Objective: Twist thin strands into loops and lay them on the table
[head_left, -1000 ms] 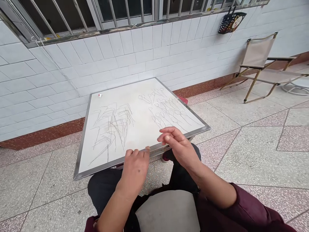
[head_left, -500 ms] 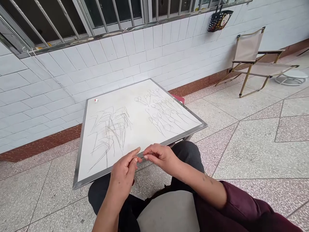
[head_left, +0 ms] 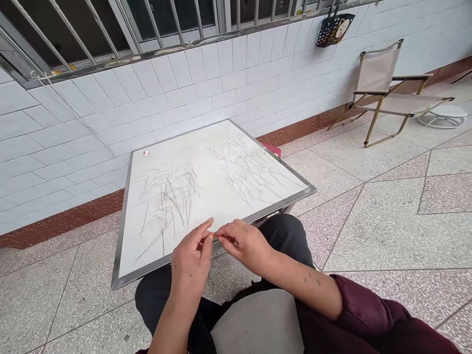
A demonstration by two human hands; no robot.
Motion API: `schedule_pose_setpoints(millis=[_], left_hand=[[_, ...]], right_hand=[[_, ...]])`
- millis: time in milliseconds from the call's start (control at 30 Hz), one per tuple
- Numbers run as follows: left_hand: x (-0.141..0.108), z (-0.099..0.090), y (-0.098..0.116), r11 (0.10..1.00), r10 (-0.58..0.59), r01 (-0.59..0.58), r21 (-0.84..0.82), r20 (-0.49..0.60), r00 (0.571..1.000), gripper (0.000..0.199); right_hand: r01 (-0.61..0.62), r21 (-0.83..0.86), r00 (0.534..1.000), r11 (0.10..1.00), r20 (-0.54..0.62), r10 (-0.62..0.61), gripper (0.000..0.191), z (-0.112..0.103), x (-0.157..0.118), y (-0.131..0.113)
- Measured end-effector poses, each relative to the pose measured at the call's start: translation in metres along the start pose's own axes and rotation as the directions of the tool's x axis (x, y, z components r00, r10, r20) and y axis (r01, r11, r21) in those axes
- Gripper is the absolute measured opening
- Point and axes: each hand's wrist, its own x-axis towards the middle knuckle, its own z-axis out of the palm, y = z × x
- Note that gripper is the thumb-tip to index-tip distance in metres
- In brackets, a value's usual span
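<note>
Over the near edge of a white table [head_left: 217, 196] with a grey metal rim, my two hands meet fingertip to fingertip. My left hand [head_left: 195, 250] pinches something tiny and reddish between thumb and finger. From the right, my right hand [head_left: 245, 243] is closed in a pinch at the same spot; what it grips is too small to make out. Dark bent wires [head_left: 167, 194] lie spread on the table's left half. Thin wires with looped ends [head_left: 254, 172] are fanned out on its right half.
A small white and red item [head_left: 146, 154] sits at the table's far left corner. Behind stands a white tiled wall with a barred window. A black basket [head_left: 335, 30] hangs from the bars. A folding chair [head_left: 379, 73] and a round stool [head_left: 442, 116] stand at the right.
My left fingers have risen slightly and come closer to the right fingertips, so that the hands now meet. The wires on the table have not moved.
</note>
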Motion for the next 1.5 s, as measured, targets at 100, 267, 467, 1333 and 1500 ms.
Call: schedule_pose_setpoints(millis=[100,267,467,1333,1500], left_hand=[[0.001,0.002,0.004,1.0,-0.021,0.021,0.006,-0.007,1.0,0.034],[0.003,0.004,0.004,0.998,-0.063,0.063,-0.025,0.02,0.998,0.036],[0.005,0.001,0.003,0.997,-0.066,0.067,-0.042,0.016,0.998,0.036],[0.001,-0.005,0.013,0.998,-0.054,0.053,-0.021,-0.067,0.996,0.04],[0.005,-0.007,0.009,0.999,-0.041,0.041,0.029,0.013,0.999,0.04]], right_hand=[[0.054,-0.059,0.998,0.997,-0.03,-0.055,0.017,0.002,-0.001,0.001],[0.055,-0.087,0.996,0.995,-0.058,-0.06,0.019,0.004,-0.001,0.0],[-0.019,-0.028,0.999,0.999,-0.033,0.018,0.014,0.008,-0.004,-0.001],[-0.102,0.322,0.995,0.941,0.048,0.092,0.011,0.003,-0.013,-0.003],[-0.133,0.394,0.991,0.909,0.061,0.118,0.015,0.006,-0.009,0.0]])
